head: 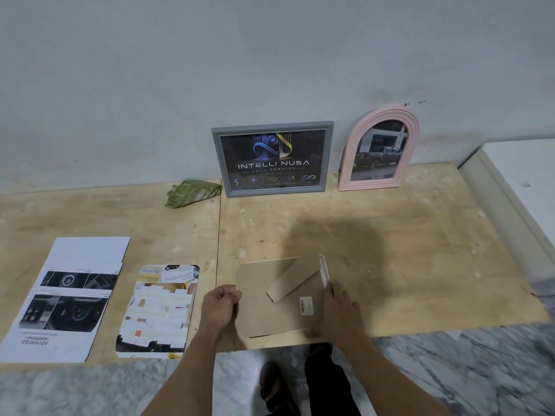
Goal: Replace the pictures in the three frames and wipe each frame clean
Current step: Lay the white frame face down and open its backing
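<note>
A person's left hand curls, fingers bunched, at the left edge of a face-down frame on the plywood board, while the right hand grips its white right rim. Left of that frame lie two loose prints; behind it, against the wall, stand a grey frame, a pink arched frame and a green cloth.

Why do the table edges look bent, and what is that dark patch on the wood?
Head view: the wide lens bows the table edges; the dark patch above the face-down frame is a soft shadow, probably from the person; the right corner smears with blur; the pink frame shows faint glare.
</note>
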### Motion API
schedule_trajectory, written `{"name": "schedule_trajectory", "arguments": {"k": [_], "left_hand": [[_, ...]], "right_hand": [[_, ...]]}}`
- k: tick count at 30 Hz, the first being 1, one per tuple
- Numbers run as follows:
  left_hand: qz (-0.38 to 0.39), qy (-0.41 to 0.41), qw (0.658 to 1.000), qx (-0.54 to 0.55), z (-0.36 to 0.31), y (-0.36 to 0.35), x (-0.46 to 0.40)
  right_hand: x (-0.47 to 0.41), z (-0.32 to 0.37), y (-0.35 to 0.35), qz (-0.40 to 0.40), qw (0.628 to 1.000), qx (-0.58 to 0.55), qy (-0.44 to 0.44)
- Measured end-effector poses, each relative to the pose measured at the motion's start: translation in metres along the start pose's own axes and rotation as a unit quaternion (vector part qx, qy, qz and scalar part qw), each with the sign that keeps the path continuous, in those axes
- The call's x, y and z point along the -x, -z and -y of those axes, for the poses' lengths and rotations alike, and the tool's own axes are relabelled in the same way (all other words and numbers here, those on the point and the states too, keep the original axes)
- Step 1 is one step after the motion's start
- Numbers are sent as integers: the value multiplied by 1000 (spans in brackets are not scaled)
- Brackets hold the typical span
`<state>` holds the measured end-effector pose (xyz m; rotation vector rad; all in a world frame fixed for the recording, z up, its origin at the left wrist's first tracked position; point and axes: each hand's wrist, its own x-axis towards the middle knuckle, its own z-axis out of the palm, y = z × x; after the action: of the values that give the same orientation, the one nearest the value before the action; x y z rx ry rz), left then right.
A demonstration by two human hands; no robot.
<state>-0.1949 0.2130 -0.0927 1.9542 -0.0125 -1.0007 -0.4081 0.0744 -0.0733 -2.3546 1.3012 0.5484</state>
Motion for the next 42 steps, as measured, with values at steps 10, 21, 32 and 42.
{"name": "schedule_trajectory", "arguments": {"k": [10,21,32,42], "left_hand": [[52,41,997,41,-1,11,-5],[0,41,995,93,-1,21,-1],[5,29,993,115,-20,16,-2],[74,37,991,103,-50,-82,22]], "right_hand": [[0,-10,-4,-17,999,24,32],[-1,-6,-14,-57,991,98,70],[-1,-9,17,-49,955,-291,23],[-9,-82,65,-112,827,-531,-150]]}}
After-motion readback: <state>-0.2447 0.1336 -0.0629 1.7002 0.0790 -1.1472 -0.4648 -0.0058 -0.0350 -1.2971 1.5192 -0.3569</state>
